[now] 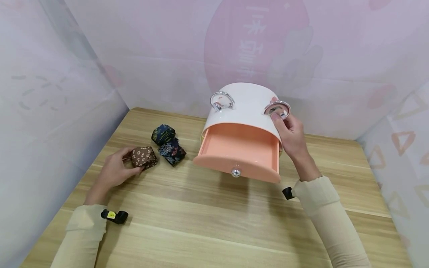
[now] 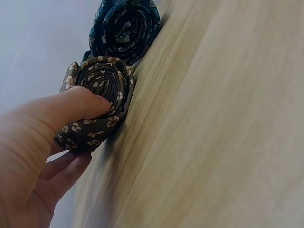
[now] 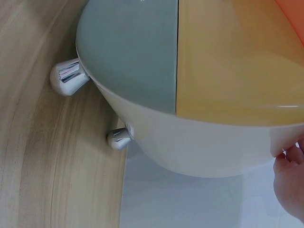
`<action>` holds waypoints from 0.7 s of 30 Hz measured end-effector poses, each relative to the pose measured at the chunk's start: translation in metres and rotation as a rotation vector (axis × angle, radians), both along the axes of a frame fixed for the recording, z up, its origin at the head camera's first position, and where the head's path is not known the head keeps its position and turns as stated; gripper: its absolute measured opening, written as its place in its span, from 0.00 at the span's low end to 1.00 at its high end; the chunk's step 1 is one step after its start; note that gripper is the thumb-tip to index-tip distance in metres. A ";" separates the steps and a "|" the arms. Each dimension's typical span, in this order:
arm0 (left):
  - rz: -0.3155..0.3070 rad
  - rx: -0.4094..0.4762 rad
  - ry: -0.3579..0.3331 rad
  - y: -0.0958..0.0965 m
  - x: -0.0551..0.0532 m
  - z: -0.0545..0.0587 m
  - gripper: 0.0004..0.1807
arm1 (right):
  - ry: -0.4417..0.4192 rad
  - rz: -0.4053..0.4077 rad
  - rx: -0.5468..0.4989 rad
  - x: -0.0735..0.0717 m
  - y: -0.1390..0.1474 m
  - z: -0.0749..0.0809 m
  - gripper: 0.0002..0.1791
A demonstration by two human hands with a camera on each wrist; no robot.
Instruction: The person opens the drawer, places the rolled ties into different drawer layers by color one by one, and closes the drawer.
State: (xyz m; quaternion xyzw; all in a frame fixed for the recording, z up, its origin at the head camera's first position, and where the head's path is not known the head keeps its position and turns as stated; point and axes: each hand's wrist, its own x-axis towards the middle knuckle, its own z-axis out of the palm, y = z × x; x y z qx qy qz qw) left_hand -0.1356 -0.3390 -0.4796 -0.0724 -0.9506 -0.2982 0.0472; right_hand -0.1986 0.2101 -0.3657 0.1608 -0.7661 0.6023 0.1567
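My left hand pinches a rolled brown necktie with pale flowers, thumb pressed on the coiled end in the left wrist view. Just beyond it lie a dark blue floral rolled tie and a green-blue patterned one, touching each other. A white rounded drawer box stands at the back centre, its salmon drawer pulled out, with a silver knob. My right hand holds the box's right silver ring, thumb on its lower part; some fingers are hidden.
Yellow and grey-green drawer fronts show on the box in the right wrist view, with silver feet under it. A second silver ring tops its left. Printed cloth walls surround the wooden table.
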 end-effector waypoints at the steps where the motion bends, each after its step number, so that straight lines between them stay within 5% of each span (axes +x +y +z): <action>1: 0.005 0.003 0.001 0.000 0.000 0.000 0.42 | 0.003 0.000 -0.001 0.000 0.000 0.000 0.20; 21: 0.023 0.065 0.066 -0.002 0.005 0.009 0.38 | 0.002 -0.007 0.005 0.001 0.000 0.002 0.17</action>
